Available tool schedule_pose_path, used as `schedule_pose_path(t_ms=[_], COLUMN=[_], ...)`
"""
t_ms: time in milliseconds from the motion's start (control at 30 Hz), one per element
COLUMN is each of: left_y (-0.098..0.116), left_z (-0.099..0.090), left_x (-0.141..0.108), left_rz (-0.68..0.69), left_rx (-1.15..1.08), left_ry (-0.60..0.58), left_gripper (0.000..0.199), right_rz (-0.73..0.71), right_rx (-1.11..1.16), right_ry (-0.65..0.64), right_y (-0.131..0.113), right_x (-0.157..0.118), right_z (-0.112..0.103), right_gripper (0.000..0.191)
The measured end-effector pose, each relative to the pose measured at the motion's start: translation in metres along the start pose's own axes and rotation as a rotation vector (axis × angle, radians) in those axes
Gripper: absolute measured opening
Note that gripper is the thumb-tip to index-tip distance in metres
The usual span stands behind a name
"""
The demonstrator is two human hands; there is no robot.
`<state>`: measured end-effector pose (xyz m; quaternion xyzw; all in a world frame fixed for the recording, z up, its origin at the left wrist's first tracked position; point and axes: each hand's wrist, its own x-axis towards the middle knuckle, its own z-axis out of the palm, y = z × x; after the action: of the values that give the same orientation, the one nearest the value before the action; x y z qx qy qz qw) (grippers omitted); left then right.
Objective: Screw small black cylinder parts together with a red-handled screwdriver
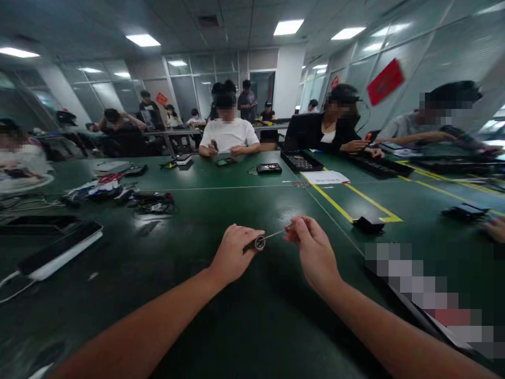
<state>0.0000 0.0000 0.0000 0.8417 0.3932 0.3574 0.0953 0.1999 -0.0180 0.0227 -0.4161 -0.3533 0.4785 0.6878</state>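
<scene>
Above the green table, my left hand [233, 251] pinches a small round metal part [260, 242] between thumb and forefinger. Its ring-shaped face is turned toward me, and I cannot make out its exact kind. My right hand [316, 254] is closed on a thin straight metal rod [275, 233], whose other end meets the round part or passes just in front of it. The right fingers hide the rod's near end, so whether it has a handle cannot be seen.
Tangled cables [152, 202] and a white-sided device [65, 252] lie to the left. Across the table [221, 202] are a hard drive [269, 168] and a black tray [302, 160] of parts. A black object [368, 225] sits by yellow tape at right. Several people work around the table.
</scene>
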Motion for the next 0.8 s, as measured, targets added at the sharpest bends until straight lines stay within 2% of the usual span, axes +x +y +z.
schedule_pose_path(t_ms=[67, 133, 233, 400, 567, 667, 733, 800], left_y=[-0.002, -0.004, -0.004, -0.002, -0.004, -0.006, -0.006, -0.006], left_z=[0.001, 0.001, 0.002, 0.001, 0.001, 0.002, 0.002, 0.003], left_x=[0.002, 0.003, 0.003, 0.003, 0.003, 0.003, 0.003, 0.003], left_rz=[-0.023, -0.045, -0.077, -0.088, -0.101, -0.106, -0.111, -0.109], left_rx=[0.012, 0.016, 0.004, -0.013, -0.023, -0.025, -0.020, -0.015], left_ry=[0.022, 0.034, 0.028, 0.020, 0.021, 0.013, 0.016, 0.016], left_gripper=[0.034, 0.033, 0.034, 0.037, 0.037, 0.038, 0.038, 0.038], right_rz=[0.168, 0.219, 0.084, -0.169, -0.241, -0.292, -0.326, -0.349], right_rx=[0.075, 0.092, 0.004, -0.311, -0.459, -0.515, -0.534, -0.558], right_ry=[-0.022, -0.023, -0.008, -0.060, -0.100, -0.186, -0.255, -0.251], right_y=[0.005, 0.009, 0.011, 0.007, 0.002, -0.001, -0.005, -0.008], right_x=[0.006, 0.009, 0.007, -0.001, -0.004, -0.006, -0.009, -0.013], right_z=[0.000, -0.001, -0.001, -0.001, -0.003, -0.003, -0.003, -0.002], right_gripper=[0.023, 0.024, 0.024, 0.025, 0.024, 0.024, 0.026, 0.033])
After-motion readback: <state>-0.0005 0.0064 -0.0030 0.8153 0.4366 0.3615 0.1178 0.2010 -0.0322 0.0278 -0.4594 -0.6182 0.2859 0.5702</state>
